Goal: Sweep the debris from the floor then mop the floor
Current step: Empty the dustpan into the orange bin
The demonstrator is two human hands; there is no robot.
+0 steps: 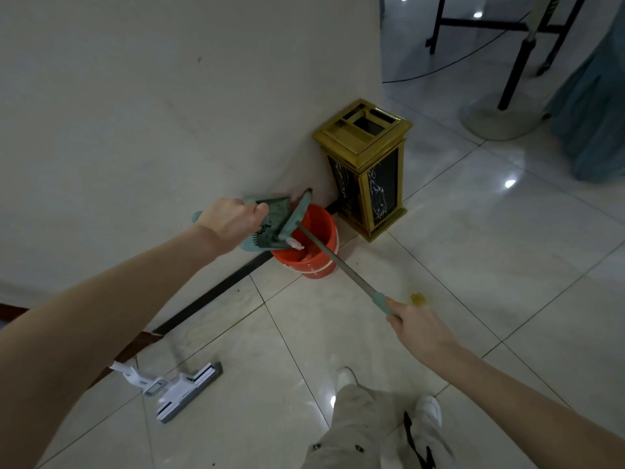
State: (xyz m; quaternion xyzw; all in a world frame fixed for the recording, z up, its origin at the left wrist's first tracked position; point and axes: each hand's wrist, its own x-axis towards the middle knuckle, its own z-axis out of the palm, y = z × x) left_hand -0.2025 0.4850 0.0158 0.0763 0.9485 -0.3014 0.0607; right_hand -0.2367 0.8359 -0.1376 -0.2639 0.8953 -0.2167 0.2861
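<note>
Both hands are well apart, each clamped on a tool. The left hand (233, 221) grips the handle of a teal dustpan (270, 228), tipped over the orange bucket (318, 262) by the wall. The right hand (417, 324) grips the end of the broom (338, 257), whose head lies against the pan's mouth. A white scrap (296, 244) hangs at the pan's lip above the bucket, so sweeping looks nearly finished, at the emptying stage. Mopping seems not yet begun: the mop (184, 389) lies flat on the floor (473, 248), and 1 yellow stain (417, 299) sits just beside the right hand.
</note>
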